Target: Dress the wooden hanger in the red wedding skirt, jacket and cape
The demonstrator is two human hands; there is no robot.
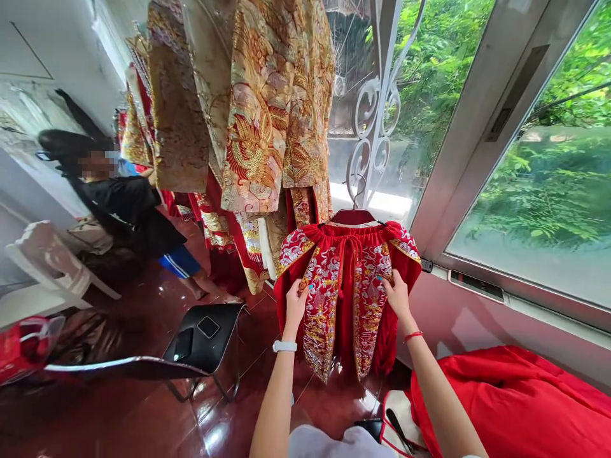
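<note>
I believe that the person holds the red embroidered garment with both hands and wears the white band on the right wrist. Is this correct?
Not quite: the head view shows the white band on the left wrist; the right wrist has a thin red bracelet. The left hand and right hand do hold the red embroidered garment.

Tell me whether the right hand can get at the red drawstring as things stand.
Probably yes: the red drawstring hangs uncovered at the front of the red garment, close to the right hand. That hand is holding the garment, though, so it would likely need to let go first.
</note>
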